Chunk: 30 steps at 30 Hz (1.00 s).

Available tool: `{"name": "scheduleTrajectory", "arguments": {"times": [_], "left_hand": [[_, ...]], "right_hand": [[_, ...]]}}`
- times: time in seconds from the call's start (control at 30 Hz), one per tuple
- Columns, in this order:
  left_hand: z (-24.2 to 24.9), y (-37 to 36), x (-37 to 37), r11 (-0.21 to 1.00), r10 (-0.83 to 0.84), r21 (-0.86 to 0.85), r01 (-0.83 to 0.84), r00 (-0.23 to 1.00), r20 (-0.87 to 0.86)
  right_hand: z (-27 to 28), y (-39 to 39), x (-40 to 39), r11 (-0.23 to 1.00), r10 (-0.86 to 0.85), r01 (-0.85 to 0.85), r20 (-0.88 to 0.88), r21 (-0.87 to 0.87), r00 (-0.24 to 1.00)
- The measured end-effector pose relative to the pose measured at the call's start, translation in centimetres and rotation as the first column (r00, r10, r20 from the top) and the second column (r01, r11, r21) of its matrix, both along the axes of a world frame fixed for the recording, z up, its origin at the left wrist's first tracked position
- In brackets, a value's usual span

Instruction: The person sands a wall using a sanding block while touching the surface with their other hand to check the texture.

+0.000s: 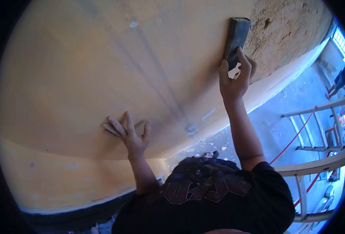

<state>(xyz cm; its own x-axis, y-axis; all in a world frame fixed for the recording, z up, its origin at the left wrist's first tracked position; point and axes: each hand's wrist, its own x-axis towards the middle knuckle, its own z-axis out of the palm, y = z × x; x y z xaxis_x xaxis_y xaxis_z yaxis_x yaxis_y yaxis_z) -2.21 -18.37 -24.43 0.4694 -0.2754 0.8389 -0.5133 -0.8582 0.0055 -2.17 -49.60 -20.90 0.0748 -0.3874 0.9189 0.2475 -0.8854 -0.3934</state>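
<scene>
My right hand is raised along the tan wall, its thumb and fingers gripping the lower end of a dark rectangular block. The block's long side lies against the wall, at the border between the smooth surface and a rough, pitted brown patch. Lower and to the left, my left hand rests on the smooth wall with its fingers spread, holding nothing. Two faint dark streaks run down the wall between my hands.
A ladder stands at the right, with a red cord running past it. Beyond, a person is near a bright window. Pale debris dots the floor. A ledge of wall juts out at lower left.
</scene>
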Motion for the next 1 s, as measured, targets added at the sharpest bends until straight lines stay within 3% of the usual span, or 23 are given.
{"name": "scheduleTrajectory", "arguments": {"times": [0.03, 0.17, 0.23, 0.37, 0.43, 0.47, 0.53, 0.63, 0.73, 0.93, 1.0], "left_hand": [[-0.1, 0.2, -0.1, 1.0, -0.006, 0.007, 0.006, 1.0, -0.002], [-0.6, 0.7, 0.4, 0.999, -0.042, -0.022, 0.042, 0.998, 0.041], [-0.8, -0.3, 1.1, 0.998, -0.032, -0.055, 0.037, 0.996, 0.084], [0.1, -0.7, 0.7, 0.999, 0.003, -0.045, 0.002, 0.994, 0.112], [1.3, -3.0, 0.3, 0.995, 0.045, -0.092, -0.033, 0.99, 0.134], [2.2, -4.5, -0.6, 0.992, 0.018, -0.122, -0.014, 0.999, 0.037], [2.4, -6.8, -1.7, 0.987, 0.021, -0.157, -0.031, 0.998, -0.065], [1.6, -8.5, -1.7, 0.989, -0.047, -0.141, 0.037, 0.997, -0.067], [1.0, -8.8, -1.6, 1.0, -0.017, -0.012, 0.015, 0.986, -0.166], [-1.7, -7.0, -1.3, 0.981, 0.035, 0.195, 0.01, 0.973, -0.228], [-1.9, -7.1, -1.7, 0.981, 0.043, 0.194, 0.007, 0.967, -0.251]], "right_hand": [[0.1, -0.1, 0.0, 1.0, 0.009, -0.009, 0.013, -0.014, 1.0], [-11.6, 1.4, -0.8, 0.997, 0.079, -0.079, -0.061, 0.004, 0.995], [-11.5, 1.8, -0.4, 0.993, 0.119, -0.119, -0.023, 0.023, 0.993], [1.6, 1.2, 0.2, 0.998, 0.055, -0.053, 0.058, -0.042, 0.997], [4.9, 1.2, 0.5, 0.997, 0.065, -0.059, 0.116, -0.056, 0.991], [5.4, 1.5, 0.6, 0.996, 0.079, -0.072, 0.131, -0.05, 0.988], [1.9, 2.2, 0.5, 0.995, 0.1, -0.097, 0.095, -0.029, 0.99], [-7.6, 3.7, -0.8, 0.989, 0.148, -0.149, -0.047, -0.001, 0.988], [-14.0, 5.0, -2.1, 0.971, 0.239, -0.236, -0.136, 0.042, 0.961], [-2.3, 3.2, -0.7, 0.981, 0.193, -0.193, -0.029, -0.008, 0.981], [-2.3, 3.3, -0.7, 0.98, 0.196, -0.196, 0.007, -0.025, 0.981]]}}
